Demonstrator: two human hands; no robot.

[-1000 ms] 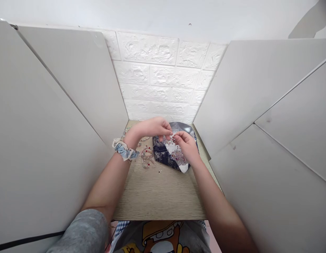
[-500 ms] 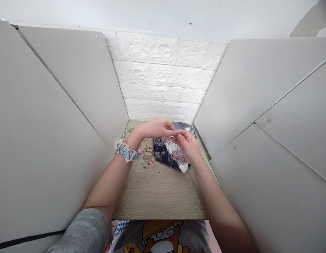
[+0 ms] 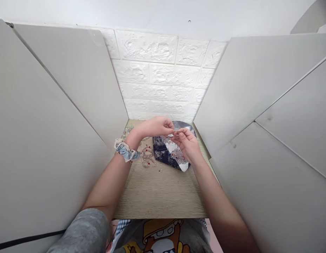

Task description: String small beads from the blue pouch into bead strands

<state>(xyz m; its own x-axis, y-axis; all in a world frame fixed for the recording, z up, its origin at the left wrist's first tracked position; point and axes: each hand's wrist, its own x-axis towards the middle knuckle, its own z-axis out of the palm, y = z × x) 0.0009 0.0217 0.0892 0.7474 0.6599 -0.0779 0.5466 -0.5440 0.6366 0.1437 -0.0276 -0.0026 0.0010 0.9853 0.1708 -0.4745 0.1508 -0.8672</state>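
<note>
My left hand (image 3: 163, 126) and my right hand (image 3: 187, 142) meet fingertip to fingertip above a dark blue patterned pouch (image 3: 163, 154). Both are closed in a pinch; whatever lies between the fingers is too small to name. The pouch is laid open, showing its silvery lining, with many small pinkish clear beads (image 3: 178, 154) heaped on it. Beaded bracelets (image 3: 148, 158) with a few red beads lie left of the pouch. A blue scrunchie (image 3: 126, 151) with lace edging is around my left wrist.
Greenish beaded strands (image 3: 128, 131) lie at the far left of the wooden tabletop (image 3: 163, 196). A tiny loose piece (image 3: 160, 170) sits in front of the pouch. White panels (image 3: 110, 88) stand on both sides, with a white brick-pattern wall (image 3: 163, 73) behind.
My right fingers have shifted slightly at the meeting point with my left fingertips. Otherwise both hands keep their place over the pouch, and the view tilts a little.
</note>
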